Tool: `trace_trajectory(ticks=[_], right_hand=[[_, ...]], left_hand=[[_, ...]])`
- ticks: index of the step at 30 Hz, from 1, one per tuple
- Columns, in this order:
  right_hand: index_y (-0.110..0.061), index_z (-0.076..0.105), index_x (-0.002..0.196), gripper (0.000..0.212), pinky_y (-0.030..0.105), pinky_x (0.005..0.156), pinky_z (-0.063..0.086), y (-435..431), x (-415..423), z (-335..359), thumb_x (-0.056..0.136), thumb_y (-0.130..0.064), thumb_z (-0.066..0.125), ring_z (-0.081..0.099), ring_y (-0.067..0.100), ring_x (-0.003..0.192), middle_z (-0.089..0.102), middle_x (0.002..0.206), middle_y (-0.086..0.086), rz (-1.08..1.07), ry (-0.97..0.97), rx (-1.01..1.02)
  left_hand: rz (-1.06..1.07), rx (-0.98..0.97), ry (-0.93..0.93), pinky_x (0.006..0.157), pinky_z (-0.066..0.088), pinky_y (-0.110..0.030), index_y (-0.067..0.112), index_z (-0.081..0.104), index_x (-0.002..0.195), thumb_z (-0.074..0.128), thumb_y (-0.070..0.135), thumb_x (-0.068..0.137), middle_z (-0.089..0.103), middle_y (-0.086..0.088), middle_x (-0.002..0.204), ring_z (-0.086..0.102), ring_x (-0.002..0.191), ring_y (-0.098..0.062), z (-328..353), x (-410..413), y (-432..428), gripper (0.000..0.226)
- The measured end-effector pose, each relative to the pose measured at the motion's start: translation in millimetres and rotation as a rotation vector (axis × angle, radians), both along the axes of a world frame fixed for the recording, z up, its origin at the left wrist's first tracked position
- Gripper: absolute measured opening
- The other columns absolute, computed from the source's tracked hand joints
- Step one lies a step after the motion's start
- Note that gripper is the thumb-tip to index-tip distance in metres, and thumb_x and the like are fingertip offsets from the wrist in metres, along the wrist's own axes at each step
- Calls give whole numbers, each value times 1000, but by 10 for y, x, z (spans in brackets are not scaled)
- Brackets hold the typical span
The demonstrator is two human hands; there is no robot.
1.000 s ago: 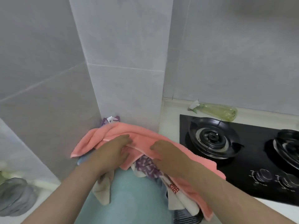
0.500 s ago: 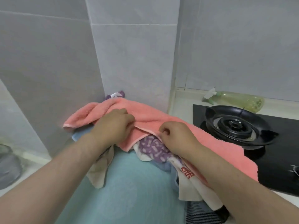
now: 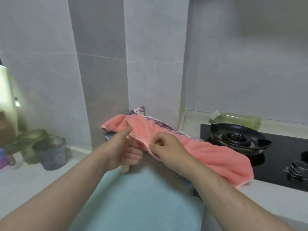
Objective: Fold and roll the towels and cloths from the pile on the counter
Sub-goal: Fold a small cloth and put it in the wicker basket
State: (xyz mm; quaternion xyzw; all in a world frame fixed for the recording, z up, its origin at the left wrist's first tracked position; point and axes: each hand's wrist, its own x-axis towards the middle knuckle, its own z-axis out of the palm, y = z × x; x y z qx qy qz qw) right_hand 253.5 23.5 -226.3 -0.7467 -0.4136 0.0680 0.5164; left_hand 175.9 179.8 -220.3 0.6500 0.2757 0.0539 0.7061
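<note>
Presently, on the counter [image 3: 25, 180], in the corner of the tiled wall [image 3: 155, 47]:

Pink towel [image 3: 208, 154]: top of the pile, stretched from the wall corner toward the stove [image 3: 280, 147]; its right end droops over the stove's near edge.

Left hand [image 3: 121, 152]: grips the towel's near hem, thumb up on top of the fabric, fingers curled underneath.

Right hand [image 3: 168, 152]: just beside the left, fingers curled, pinching the same hem a little further along.

Purple patterned cloth [image 3: 160, 125]: under the pink towel, showing along its far edge and standing up against the wall.

Light blue towel [image 3: 141, 197]: spread flat in front of the pile, between the two forearms.

Cream cloth [image 3: 125, 169]: one small end shows below the left hand, on the blue towel.

Burner [image 3: 236, 139]: black, on the stove, just behind the pink towel.

Knob [image 3: 298, 165]: at the stove's near right.

Spray bottle [image 3: 238, 120]: green, lying on its side behind the stove, against the wall.

Grey cup [image 3: 51, 152]: upright at far left, well apart from the pile, beside a blurred green container [image 3: 31, 135].
</note>
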Motion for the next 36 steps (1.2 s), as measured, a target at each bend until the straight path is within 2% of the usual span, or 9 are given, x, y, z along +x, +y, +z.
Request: trace_trajectory(ticks=[5,10,13,16,21,24,27,30,36], right_hand=[[-18,63,68,17,15,53,35,-157,-705,-32,85,-13,62,45,0,52,55,55,-9,100,-65,27],[-26,65,68,24,9,63,40,-325,-1137,-38,82,-8,59,54,-5,63,61,64,-18,163,-83,17],[-21,65,68,18,13,63,41,-418,-1188,-94,82,-12,59,52,-3,62,60,63,-17,218,-129,-67],[-28,64,64,24,14,66,44,-473,-997,-158,83,-14,62,55,-5,63,62,61,-21,107,-106,-116],[-30,62,63,29,20,72,47,-499,-491,-329,85,-12,58,59,-1,72,67,71,-16,-158,-131,-177],[-29,61,65,27,14,67,44,-462,-264,-426,85,-12,55,59,1,77,67,77,-12,-215,-173,-266],[-21,66,73,20,14,65,44,-389,-100,-514,85,-13,52,59,2,76,68,79,-9,-222,-202,-364],[-7,67,80,21,32,75,49,-287,23,-595,84,-16,49,63,17,83,70,84,2,-199,-258,-471],[-20,36,55,35,25,51,27,-48,-2,-631,83,-23,58,41,10,60,41,61,-6,-146,-418,-649]], left_hand=[[3,-191,-243,67,56,-37,-12,54,123,47,21,97,64,-27,106,67,86,-33,-72,-408,-189,42],[175,-308,-369,103,45,-51,-6,52,126,40,0,93,65,-29,116,63,111,-37,-61,-741,-234,36],[275,-255,-348,73,60,-44,-5,55,117,35,-3,94,70,-26,101,71,85,-33,-82,-931,-191,31],[365,-137,-264,46,57,-34,-3,58,103,35,-5,94,71,-18,70,69,56,-25,-169,-1103,-105,26],[396,-29,-160,82,54,-45,-3,61,109,44,1,87,70,-27,95,67,89,-36,-521,-1194,-2,28],[359,22,-134,90,52,-54,-2,63,108,49,2,86,72,-25,96,66,98,-42,-676,-1190,13,26],[333,41,-137,87,53,-53,-3,62,107,52,3,88,71,-25,96,67,97,-42,-741,-1171,71,23],[306,50,-160,73,54,-42,-6,62,103,53,1,88,70,-28,93,67,80,-35,-766,-1157,101,19],[252,-35,-204,64,50,-34,-3,61,92,55,-2,81,65,-25,79,62,70,-28,-813,-1191,197,13]])
